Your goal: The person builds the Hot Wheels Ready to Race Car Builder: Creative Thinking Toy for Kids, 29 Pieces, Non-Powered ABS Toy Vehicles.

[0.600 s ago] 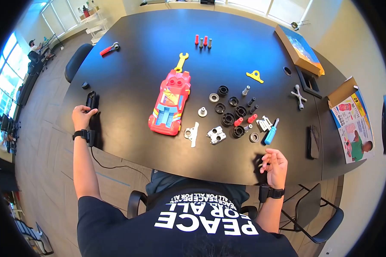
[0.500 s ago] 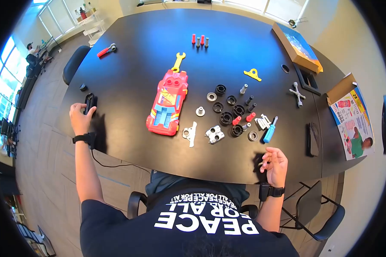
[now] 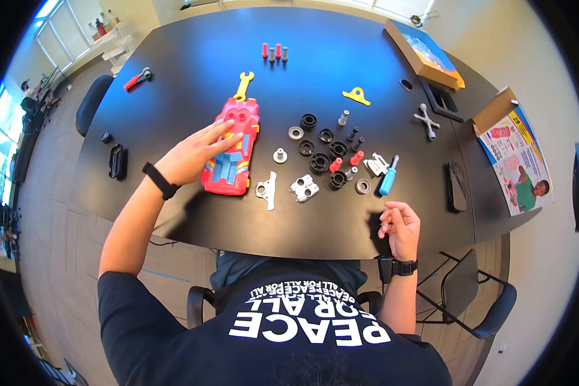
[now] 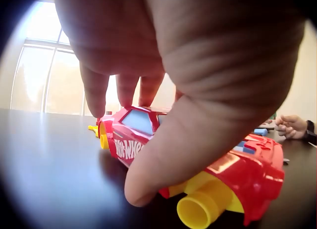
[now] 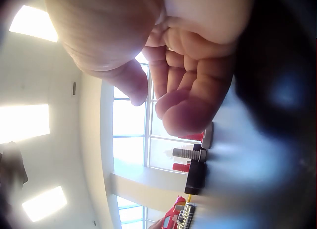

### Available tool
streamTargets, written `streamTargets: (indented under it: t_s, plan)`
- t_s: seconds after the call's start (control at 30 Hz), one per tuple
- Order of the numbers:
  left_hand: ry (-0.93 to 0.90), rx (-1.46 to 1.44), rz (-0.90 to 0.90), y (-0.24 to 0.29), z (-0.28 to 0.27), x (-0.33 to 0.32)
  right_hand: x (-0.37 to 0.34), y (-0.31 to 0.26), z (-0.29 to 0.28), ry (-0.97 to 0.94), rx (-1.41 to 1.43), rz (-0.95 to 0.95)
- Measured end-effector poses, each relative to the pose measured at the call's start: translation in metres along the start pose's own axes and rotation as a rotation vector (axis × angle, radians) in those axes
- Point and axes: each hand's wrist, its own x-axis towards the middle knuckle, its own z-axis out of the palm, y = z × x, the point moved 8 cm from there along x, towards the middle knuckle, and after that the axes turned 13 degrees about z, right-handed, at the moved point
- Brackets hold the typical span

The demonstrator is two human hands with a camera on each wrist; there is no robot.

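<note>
A red toy car [image 3: 225, 172] with blue and yellow parts stands on the dark table. My left hand [image 3: 193, 153] reaches across it from the left, its fingers extended over the roof and hood. In the left wrist view the thumb [image 4: 148, 182] hangs along the car's near side, above a yellow hub [image 4: 195, 211], while the other fingers arch over the body. By the table's front edge, my right hand [image 3: 402, 228] rests with loosely curled fingers and nothing in it. Just beyond it lies a blue-handled screwdriver [image 3: 387, 180].
Black wheels [image 3: 320, 163], grey and red bolts, and silver pieces [image 3: 304, 188] lie right of the car. A yellow wrench [image 3: 243, 83] lies behind it. Further right are a cross-shaped lug wrench [image 3: 426, 122] and an opened box [image 3: 518, 161]. A black case [image 3: 117, 161] lies at left.
My left hand has left the black case at the table's left edge and moved right, over the red toy car. My right hand stays loosely curled at the front edge.
</note>
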Motion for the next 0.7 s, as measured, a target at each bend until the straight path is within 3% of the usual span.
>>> streamTargets:
  t_s: [0.13,0.23,0.33,0.47,0.53,0.57,0.63,0.7]
  plan:
    - [0.02,-0.119,-0.115,0.006,-0.004,-0.016,-0.003,0.001,0.002,-0.008,-0.051,-0.023]
    - [0.068,-0.141,-0.172,0.021,-0.015,-0.036,-0.005,-0.003,0.019,0.038,-0.24,0.006]
    - [0.131,-0.163,-0.24,0.037,-0.014,-0.058,-0.004,-0.002,0.052,0.018,-0.361,0.118]
    - [0.156,-0.111,-0.328,0.058,-0.017,-0.08,0.005,-0.01,0.12,-0.149,-0.637,-0.011]
    - [0.143,-0.184,-0.437,0.06,-0.012,-0.09,-0.002,-0.031,0.173,-0.237,-1.0,-0.231]
    - [0.172,-0.21,-0.438,0.064,-0.011,-0.091,0.002,-0.026,0.184,-0.237,-0.998,-0.227]
    - [0.177,-0.221,-0.448,0.077,-0.009,-0.092,-0.001,-0.025,0.211,-0.162,-1.251,-0.522]
    - [0.19,-0.194,-0.435,0.084,-0.006,-0.095,0.007,-0.012,0.215,-0.14,-1.31,-0.437]
